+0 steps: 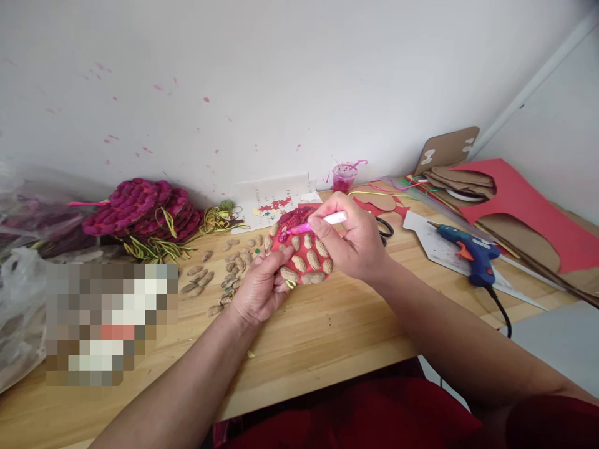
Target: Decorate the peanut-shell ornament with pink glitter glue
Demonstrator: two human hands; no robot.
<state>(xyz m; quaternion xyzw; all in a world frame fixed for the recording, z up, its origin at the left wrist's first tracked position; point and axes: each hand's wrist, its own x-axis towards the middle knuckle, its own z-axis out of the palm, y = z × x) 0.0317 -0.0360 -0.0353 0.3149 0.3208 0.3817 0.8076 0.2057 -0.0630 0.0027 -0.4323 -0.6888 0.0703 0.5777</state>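
My left hand (262,285) grips the lower left edge of a red peanut-covered disc (304,252), thumb on top. Its upper peanuts (294,218) are coated in wet-looking magenta paint, while the lower ones show their plain tan shells. Closed around the white handle of a paintbrush (334,217) is my right hand (358,240). The brush's magenta end touches or nearly touches a peanut at the disc's upper left. A bit of yellow-green cord (291,284) shows at the bottom edge. The left fingers under the disc are hidden.
Loose peanuts (199,280) lie left of my hands, near magenta-painted discs (140,209) with yellow-green cords. A cup of magenta paint (344,178) stands by the wall. To the right are a blue glue gun (468,249), black scissors handles (385,228) and red cut-out sheet (524,202).
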